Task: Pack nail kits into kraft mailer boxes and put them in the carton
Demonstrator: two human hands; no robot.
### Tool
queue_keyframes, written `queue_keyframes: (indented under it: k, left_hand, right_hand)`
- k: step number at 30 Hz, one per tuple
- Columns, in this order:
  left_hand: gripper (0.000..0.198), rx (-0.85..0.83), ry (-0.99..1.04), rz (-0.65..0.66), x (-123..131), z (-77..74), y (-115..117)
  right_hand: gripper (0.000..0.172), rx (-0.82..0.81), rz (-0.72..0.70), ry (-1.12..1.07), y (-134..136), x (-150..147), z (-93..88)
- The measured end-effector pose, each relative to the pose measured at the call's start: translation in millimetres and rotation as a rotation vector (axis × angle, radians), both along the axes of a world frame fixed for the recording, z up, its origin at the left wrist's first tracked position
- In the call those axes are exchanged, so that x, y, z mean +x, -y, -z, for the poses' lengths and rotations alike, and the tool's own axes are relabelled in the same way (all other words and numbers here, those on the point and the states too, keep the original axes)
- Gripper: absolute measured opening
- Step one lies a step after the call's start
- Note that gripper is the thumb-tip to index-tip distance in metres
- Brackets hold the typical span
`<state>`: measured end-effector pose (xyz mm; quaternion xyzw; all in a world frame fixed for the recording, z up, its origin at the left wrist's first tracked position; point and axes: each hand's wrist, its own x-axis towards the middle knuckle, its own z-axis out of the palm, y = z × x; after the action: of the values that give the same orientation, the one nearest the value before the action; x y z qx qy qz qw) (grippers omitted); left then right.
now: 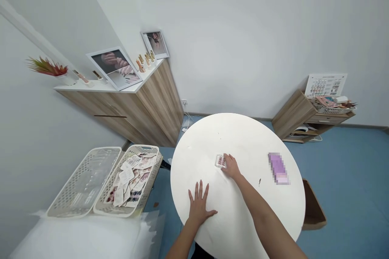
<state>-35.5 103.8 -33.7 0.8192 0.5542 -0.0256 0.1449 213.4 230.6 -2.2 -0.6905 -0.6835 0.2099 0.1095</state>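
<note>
On the round white table point(194, 137) lies a small clear case of press-on nails point(219, 160), with dark red nail shapes showing through it. My right hand point(231, 166) grips the right side of this case, its fingers partly covering it. Lower and to the left, my left hand point(199, 206) rests flat on the tabletop with its fingers spread and nothing in it. A pixelated purple object point(277, 168) lies toward the table's right side, apart from both hands.
Left of the table stand a basket full of nail cards point(157, 162) and a basket with clear plastic pieces point(65, 188). Behind are a wooden cabinet point(158, 105) with picture frames and a low shelf point(291, 117). A brown box point(314, 206) sits at right.
</note>
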Motion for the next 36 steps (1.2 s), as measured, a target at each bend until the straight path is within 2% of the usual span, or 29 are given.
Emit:
queue_keyframes:
  k: [3,5,8,12,15,18,20,22,26,30,33,36]
  left_hand:
    - [0.115,0.000,-0.004,0.037,-1.2,0.1,-6.0]
    - [0.118,-0.005,-0.012,0.082,0.0,-1.5,-15.7]
    - [0.123,-0.033,-0.010,0.255,8.0,-5.7,-39.1]
    - [0.124,-0.050,-0.048,0.498,32.2,-11.7,-74.5]
    - [0.125,-0.031,-0.093,0.559,50.4,-16.9,-91.2]
    - [0.122,-0.038,-0.076,0.556,55.8,-24.7,-92.5]
    - [0.116,-0.033,-0.023,0.503,50.3,-29.5,-82.4]
    - [0.100,-0.004,0.046,0.411,38.9,-30.8,-62.8]
    - [0.060,0.072,0.202,0.271,11.3,-20.5,-3.0]
    - [0.046,0.107,0.272,0.261,-2.5,-10.6,49.2]
    - [0.046,0.109,0.246,0.271,-0.3,-15.3,65.1]
    - [0.041,0.122,0.188,0.287,7.8,-27.4,65.7]
  right_hand:
    - [0.067,0.066,0.057,-0.028,2.9,8.7,-6.7]
    - [0.065,0.091,0.190,-0.071,12.1,16.2,-11.3]
    - [0.071,0.116,0.380,-0.164,36.3,27.4,-16.1]
    - [0.078,0.120,0.520,-0.233,79.8,34.3,-20.8]
    - [0.078,0.088,0.551,-0.242,108.6,26.7,-26.4]
    - [0.078,0.075,0.547,-0.198,125.4,9.4,-32.8]
    - [0.079,0.041,0.561,-0.162,130.1,-5.1,-37.2]
    - [0.079,-0.020,0.540,-0.136,131.8,-20.9,-41.5]
    - [0.074,-0.109,0.441,-0.027,132.8,-53.6,-47.7]
    - [0.074,-0.134,0.384,0.180,135.6,-80.1,-46.0]
    - [0.073,-0.131,0.365,0.279,137.9,-91.1,-40.4]
    - [0.075,-0.139,0.358,0.314,138.9,-93.9,-36.6]
